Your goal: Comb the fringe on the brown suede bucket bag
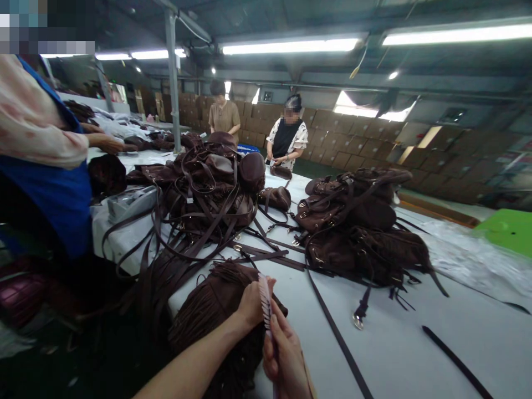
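Note:
A dark brown fringed bag (211, 302) lies at the table's near edge, below and beside my hands. Over its right part, my left hand (251, 302) is closed, touching the upper part of a pale strip with dark slanted marks (264, 299). What its fingers hold is hidden. My right hand (285, 349) is wrapped round the lower end of that strip, just right of the bag. Dark straps (266, 256) with metal buckles lie beyond both hands.
Piled brown bags (216, 183) stand at the left, with straps hanging over the edge. Another bag pile (361, 227) is at the right, near clear plastic (482, 260). A person in blue (50, 166) stands left; two people are across the table (415, 343).

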`<control>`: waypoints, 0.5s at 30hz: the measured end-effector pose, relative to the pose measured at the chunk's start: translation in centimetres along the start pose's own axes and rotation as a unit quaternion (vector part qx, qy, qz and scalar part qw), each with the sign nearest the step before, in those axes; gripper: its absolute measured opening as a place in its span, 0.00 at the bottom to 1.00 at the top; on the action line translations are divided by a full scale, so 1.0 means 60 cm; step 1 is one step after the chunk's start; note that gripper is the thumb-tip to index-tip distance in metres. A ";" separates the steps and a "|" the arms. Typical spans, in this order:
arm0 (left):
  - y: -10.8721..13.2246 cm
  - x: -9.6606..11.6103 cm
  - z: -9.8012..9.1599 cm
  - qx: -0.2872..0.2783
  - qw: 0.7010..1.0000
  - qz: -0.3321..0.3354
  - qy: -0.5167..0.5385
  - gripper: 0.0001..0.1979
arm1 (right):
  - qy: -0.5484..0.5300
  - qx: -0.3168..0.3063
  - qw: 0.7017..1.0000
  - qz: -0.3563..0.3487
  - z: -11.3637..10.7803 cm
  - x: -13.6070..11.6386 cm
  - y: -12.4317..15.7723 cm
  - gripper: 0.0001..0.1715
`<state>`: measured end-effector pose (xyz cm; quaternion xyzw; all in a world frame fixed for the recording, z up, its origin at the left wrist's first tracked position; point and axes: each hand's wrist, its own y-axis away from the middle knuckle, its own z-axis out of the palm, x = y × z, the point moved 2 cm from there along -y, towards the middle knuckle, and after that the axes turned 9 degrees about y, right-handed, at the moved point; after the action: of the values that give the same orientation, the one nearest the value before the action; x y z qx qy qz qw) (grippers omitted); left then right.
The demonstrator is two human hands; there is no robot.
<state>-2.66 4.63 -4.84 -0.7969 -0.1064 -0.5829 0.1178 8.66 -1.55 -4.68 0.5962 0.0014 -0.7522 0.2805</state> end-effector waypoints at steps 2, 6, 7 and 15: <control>-0.011 -0.017 0.005 0.024 1.000 0.002 0.002 0.18 | 0.023 0.004 1.000 0.000 0.004 0.030 0.023 0.60; -0.045 -0.045 -0.007 0.061 0.998 0.006 0.011 0.19 | 0.080 -0.003 0.997 -0.015 0.005 0.023 0.074 0.50; -0.051 -0.049 -0.010 0.057 0.998 0.014 0.013 0.19 | 0.085 0.008 0.996 -0.018 -0.002 0.008 0.080 0.50; -0.035 -0.020 -0.033 0.020 0.994 0.094 0.048 0.19 | 0.129 0.116 0.982 -0.070 -0.095 -0.085 0.045 0.60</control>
<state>-5.47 5.98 -5.27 -0.7719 -0.0372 -0.6048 0.1926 15.58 0.23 -0.87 0.7152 -0.0081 -0.6820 0.1530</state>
